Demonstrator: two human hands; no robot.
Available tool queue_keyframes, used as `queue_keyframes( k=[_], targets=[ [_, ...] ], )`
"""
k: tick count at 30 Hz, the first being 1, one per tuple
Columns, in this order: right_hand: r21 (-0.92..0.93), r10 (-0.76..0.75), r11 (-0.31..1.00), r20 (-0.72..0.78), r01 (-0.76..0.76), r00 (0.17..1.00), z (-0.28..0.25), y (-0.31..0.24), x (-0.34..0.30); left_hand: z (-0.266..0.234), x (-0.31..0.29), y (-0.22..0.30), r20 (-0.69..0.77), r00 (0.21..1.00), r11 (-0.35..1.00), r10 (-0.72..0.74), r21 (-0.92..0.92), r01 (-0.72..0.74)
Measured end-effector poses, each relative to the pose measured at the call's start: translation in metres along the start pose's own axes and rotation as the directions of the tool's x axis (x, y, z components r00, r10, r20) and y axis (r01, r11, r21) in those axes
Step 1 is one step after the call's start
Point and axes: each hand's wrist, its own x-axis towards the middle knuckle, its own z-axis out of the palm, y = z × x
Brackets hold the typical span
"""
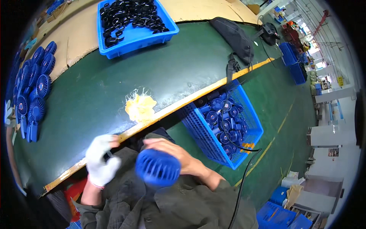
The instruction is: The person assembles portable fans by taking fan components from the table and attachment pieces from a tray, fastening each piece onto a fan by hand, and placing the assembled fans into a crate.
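Note:
My right hand (pixel 169 150) is closed around a blue handheld fan (pixel 158 168), its slatted round head toward me and slightly blurred. The fan is in front of my chest, just off the table edge. To its left, my left hand (pixel 101 158) wears a white glove with bare fingertips. Its fingers and thumb are curved but apart, and it does not touch the fan. A tiny greyish thing shows near the thumb, too blurred to name. On the green table (pixel 91 87), close to both hands, lies a yellowish lump (pixel 140 108) with whitish strands around it.
Blue fans (pixel 36 108) are piled at the table's left. A blue tray (pixel 137 42) of shiny black parts stands at the back. A black bag (pixel 234 40) lies at the right end. Below the edge, a blue crate (pixel 248 114) holds more fans, with a black cable (pixel 244 171) across it.

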Motion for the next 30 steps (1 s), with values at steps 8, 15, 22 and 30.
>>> queue_keyframes(
  k=[8,15,22,30],
  targets=[
    [0.728,0.929,0.359,-0.336,-0.584,0.152,-0.046,0.119,-0.135,-0.093,-0.050,-0.073,-0.570,0.817,0.787,-0.092,0.460,0.410],
    [0.734,0.733,0.659,-0.676,-0.162,-0.080,-0.179,0.231,-0.190,-0.184,-0.057,-0.133,-0.670,0.742,0.368,-0.032,0.683,0.632],
    [0.286,0.719,0.665,0.003,-0.689,0.695,-0.026,0.101,-0.050,-0.217,-0.038,-0.168,-0.588,0.792,0.299,-0.163,0.736,0.608],
    [-0.185,-0.050,0.982,-0.057,0.038,0.997,-0.050,-0.019,0.150,-0.172,-0.008,-0.160,-0.436,0.899,0.490,-0.050,0.774,0.402]
  ],
)
